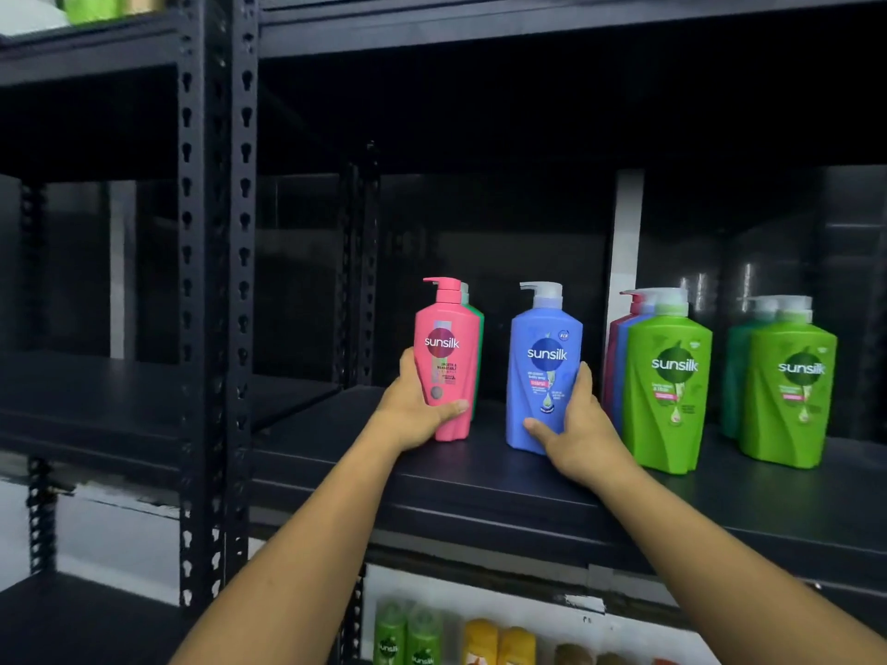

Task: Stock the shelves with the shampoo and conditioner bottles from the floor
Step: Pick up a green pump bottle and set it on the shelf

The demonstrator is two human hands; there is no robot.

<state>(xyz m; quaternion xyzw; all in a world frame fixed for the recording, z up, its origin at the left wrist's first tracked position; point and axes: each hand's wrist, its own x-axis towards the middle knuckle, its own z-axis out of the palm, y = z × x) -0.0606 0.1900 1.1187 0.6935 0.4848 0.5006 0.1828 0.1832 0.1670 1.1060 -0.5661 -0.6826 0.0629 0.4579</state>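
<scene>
both bottles stand upright on the shelf, long axes vertical, the left hand curled round the pink bottle and the right hand round the blue bottle, which stands nearer the green bottles.

Arms outstretched, left grip around pink bottle, right grip around blue bottle

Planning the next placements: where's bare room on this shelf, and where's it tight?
Free: shelf between the post and pink bottle; the gap between pink bottle and blue bottle; the front strip. Tight: blue bottle to the green bottle row, where the right hand sits.
</scene>
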